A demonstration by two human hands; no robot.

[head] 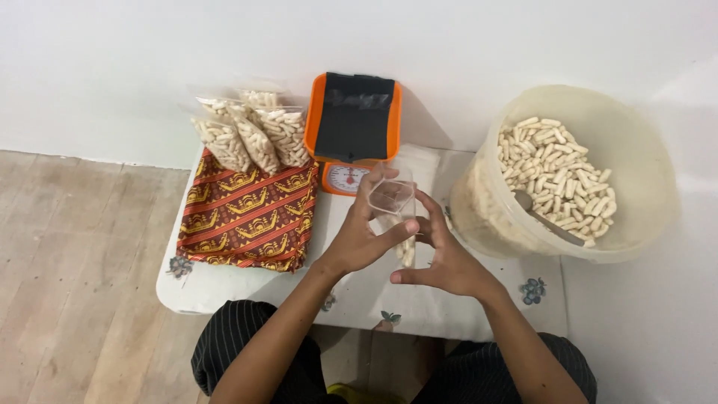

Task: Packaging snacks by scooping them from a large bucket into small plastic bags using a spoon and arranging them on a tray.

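Already stacked at the far left of the low white desk (224, 295): several filled clear packets of pale puffed snacks (250, 138), leaning together on a folded red-and-gold patterned cloth (247, 217). Just beside them, an orange kitchen scale (355, 127) with a black top and a round dial, standing against the white wall. Off to the right, a large translucent tub (598, 172), well loaded with the same pale pieces, a scoop handle (550, 224) lying among them. By that count, judged part done: a handful of packets finished, plenty of stock left in the tub.

Held upright over the middle of the desk, in front of the scale: one small clear plastic bag (396, 217), mouth pulled open at the top, only a few pale pieces settled near the bottom. Judged barely begun, far short of the full packets at left.

Left hand (359, 239) wrapped round the near side of the bag, thumb pressed across its front and fingertips up at the open rim. Right hand (445, 258) cupped against the other side, fingers loosely curled and touching the plastic, thumb pointing leftward below. Grip on both sides closed on the bag rather than spread, light enough to keep the mouth open. Dark striped trousers visible below the desk edge.
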